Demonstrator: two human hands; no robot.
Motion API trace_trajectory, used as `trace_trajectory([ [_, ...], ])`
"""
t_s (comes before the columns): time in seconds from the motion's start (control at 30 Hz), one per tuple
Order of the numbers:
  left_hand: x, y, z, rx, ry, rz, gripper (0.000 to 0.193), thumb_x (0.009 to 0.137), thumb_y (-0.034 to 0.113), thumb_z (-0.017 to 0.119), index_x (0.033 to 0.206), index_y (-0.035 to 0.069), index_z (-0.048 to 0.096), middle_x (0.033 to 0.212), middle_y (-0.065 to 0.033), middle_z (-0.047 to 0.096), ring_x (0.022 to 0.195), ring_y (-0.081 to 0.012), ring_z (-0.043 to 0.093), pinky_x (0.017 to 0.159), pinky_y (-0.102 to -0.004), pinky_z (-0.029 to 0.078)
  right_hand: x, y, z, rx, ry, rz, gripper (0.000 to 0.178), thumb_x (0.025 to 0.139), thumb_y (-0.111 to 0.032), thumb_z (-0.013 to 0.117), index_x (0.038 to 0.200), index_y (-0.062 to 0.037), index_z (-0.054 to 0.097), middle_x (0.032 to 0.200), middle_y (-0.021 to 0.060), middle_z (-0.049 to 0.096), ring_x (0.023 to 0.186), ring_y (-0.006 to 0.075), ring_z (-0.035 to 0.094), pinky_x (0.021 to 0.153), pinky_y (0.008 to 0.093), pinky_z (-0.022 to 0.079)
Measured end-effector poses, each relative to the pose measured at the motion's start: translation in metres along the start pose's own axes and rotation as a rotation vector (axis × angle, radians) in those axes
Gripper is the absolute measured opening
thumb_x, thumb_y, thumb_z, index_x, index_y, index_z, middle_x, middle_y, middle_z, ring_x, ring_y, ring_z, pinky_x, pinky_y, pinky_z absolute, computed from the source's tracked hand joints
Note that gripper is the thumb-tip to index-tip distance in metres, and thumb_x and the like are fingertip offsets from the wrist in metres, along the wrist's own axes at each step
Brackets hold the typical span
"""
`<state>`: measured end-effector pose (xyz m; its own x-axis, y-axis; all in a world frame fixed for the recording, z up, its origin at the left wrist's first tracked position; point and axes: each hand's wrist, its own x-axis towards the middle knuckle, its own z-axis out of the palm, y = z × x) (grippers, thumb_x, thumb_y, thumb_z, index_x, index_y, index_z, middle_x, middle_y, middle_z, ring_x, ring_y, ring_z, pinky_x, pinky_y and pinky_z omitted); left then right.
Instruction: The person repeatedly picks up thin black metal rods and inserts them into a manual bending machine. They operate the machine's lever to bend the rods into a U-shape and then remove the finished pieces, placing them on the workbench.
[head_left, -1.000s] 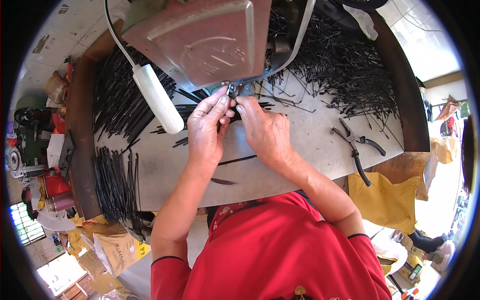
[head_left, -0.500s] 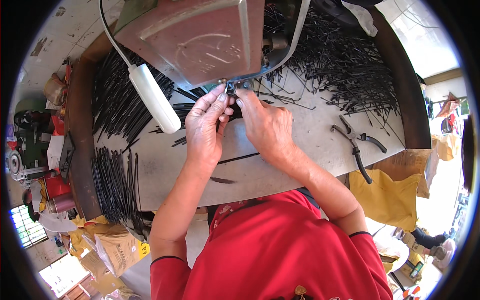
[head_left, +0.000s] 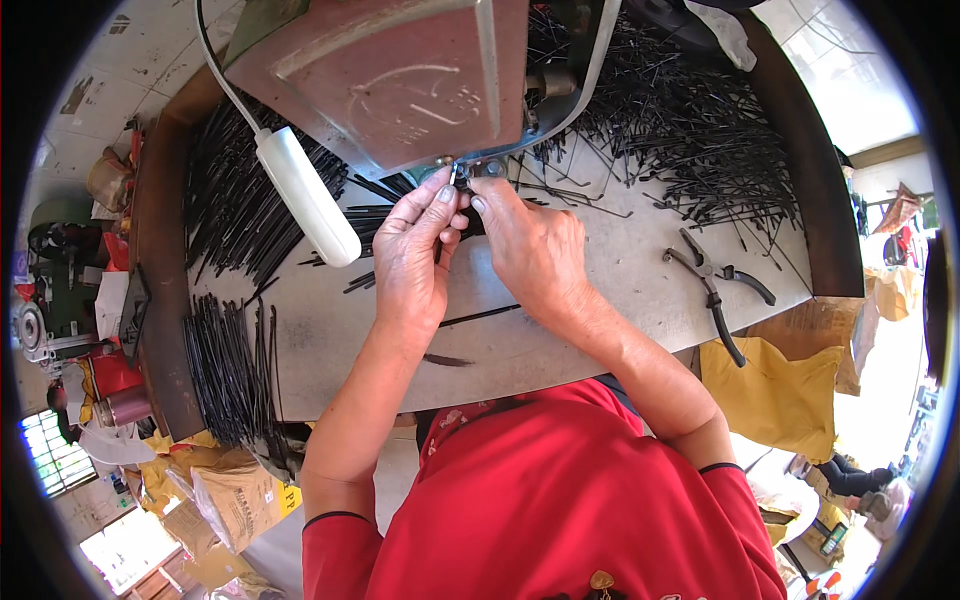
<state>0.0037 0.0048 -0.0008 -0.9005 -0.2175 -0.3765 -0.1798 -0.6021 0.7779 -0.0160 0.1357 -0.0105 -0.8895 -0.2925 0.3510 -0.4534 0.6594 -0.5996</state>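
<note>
Both hands meet beneath the reddish-brown machine head [head_left: 400, 90], close to a small metal fitting [head_left: 462, 176] at its lower edge. My left hand [head_left: 410, 262] is closed in a pinch, thumb against fingers, just left of the fitting. A dark sliver shows below its fingers, but I cannot make out what it holds. On the fitting's right side, my right hand [head_left: 540, 245] has its fingers curled and thumb pressed in, with the fingertips mostly hidden. One thin black rod [head_left: 480, 315] lies on the metal tabletop [head_left: 570, 345] between my forearms.
Thin black rods [head_left: 250, 220] are heaped at the left, with a lower bundle [head_left: 225, 370] by the table edge. Bent black rods [head_left: 690, 140] pile up at the back right. Pliers with black handles [head_left: 712, 275] lie at the right. A white lamp [head_left: 310, 200] hangs left of my hands.
My left hand and forearm have shifted very slightly to the right. Both hands stay at the fitting in nearly the same grip.
</note>
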Motion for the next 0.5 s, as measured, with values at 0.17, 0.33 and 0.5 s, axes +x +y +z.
trace_trajectory([
  [0.17, -0.001, -0.001, 0.002, -0.037, 0.032, -0.028, 0.029, 0.087, 0.005, 0.064, 0.116, 0.003, 0.061, 0.091, -0.0025, 0.064, 0.072, -0.0051, 0.053, 0.064, -0.0157, 0.043, -0.001, 0.001, 0.004, 0.000, 0.001, 0.011, 0.018, 0.083, -0.008, 0.054, 0.100, -0.0098, 0.048, 0.067, 0.0098, 0.065, 0.055, 0.0317, 0.063, 0.047, 0.0440, 0.049],
  [0.33, 0.000, -0.003, 0.001, -0.065, 0.014, -0.027, 0.030, 0.087, 0.006, 0.064, 0.117, 0.003, 0.060, 0.091, -0.0020, 0.063, 0.071, -0.0050, 0.053, 0.063, -0.0149, 0.042, -0.003, 0.001, 0.004, 0.015, 0.008, 0.011, 0.017, 0.083, -0.009, 0.054, 0.099, -0.0097, 0.048, 0.067, 0.0098, 0.064, 0.054, 0.0320, 0.063, 0.047, 0.0443, 0.048],
  [0.5, -0.002, -0.002, 0.002, 0.272, 0.007, 0.159, 0.026, 0.088, 0.007, 0.063, 0.113, 0.003, 0.064, 0.084, -0.0024, 0.063, 0.066, -0.0040, 0.052, 0.055, -0.0161, 0.042, 0.002, -0.002, -0.005, -0.050, -0.051, 0.024, 0.010, 0.084, -0.011, 0.055, 0.093, -0.0082, 0.053, 0.064, 0.0116, 0.063, 0.057, 0.0326, 0.063, 0.048, 0.0441, 0.049],
])
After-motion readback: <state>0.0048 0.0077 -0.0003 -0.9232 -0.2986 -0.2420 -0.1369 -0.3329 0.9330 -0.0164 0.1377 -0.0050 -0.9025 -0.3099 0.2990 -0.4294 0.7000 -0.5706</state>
